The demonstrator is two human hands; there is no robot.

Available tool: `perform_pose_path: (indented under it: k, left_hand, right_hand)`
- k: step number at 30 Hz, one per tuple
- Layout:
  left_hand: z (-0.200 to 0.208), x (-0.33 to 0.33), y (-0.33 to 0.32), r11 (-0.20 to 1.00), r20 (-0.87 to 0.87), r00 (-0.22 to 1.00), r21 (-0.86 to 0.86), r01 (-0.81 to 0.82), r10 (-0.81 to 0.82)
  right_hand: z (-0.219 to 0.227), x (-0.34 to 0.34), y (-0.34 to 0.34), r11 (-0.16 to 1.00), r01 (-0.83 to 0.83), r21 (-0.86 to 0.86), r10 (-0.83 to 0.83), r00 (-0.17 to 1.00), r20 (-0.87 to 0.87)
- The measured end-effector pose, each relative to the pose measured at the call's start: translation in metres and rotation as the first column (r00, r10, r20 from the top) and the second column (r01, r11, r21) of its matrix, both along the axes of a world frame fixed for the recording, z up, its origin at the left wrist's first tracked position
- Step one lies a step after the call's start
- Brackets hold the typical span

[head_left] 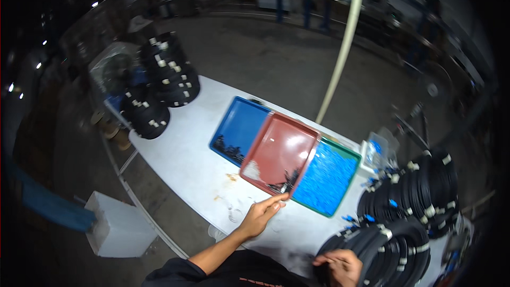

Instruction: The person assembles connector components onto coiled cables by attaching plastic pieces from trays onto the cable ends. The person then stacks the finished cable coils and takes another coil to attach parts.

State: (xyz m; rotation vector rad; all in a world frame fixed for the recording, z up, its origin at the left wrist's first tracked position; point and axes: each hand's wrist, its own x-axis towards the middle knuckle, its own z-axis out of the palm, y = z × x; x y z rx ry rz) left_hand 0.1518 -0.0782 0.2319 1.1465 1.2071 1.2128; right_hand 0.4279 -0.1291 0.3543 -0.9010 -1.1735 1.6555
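My left hand (260, 217) reaches over the near edge of a red-brown tray (284, 146). Its index finger and thumb are stretched out with a gap between them, close to small dark and shiny pieces (287, 180) in the tray's near corner. A little heap of pale pieces (251, 170) lies in the same tray's left corner. Lower right, my right hand (342, 266) is curled beside a stack of black hose or cable coils (393, 255). Its fingers are bent together and slightly blurred; what they hold, if anything, is hidden.
A blue tray (241, 122) with black bits and a green-rimmed tray (328, 175) of blue pieces flank the red one on the white table (180, 149). Black coils (170, 69) stand far left, more (414, 186) at right. A white box (119, 228) sits left, below the table; a pale pole (345, 42) rises behind.
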Motion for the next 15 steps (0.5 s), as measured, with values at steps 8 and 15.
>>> perform_pose_path:
  k: [8, 15]
  left_hand:
    - [-0.077, -0.142, -0.038, 0.941, 0.003, 0.948, -0.120, -0.317, 0.319]
    - [-0.036, -0.336, 0.022, 0.830, 0.010, 0.834, 0.088, -0.550, 0.552]
  right_hand:
    - [-0.197, -0.173, 0.095, 0.899, -0.243, -0.365, 0.320, 0.933, 0.165]
    - [-0.168, -0.409, 0.197, 0.841, -0.411, -0.352, 0.438, 0.899, -0.002]
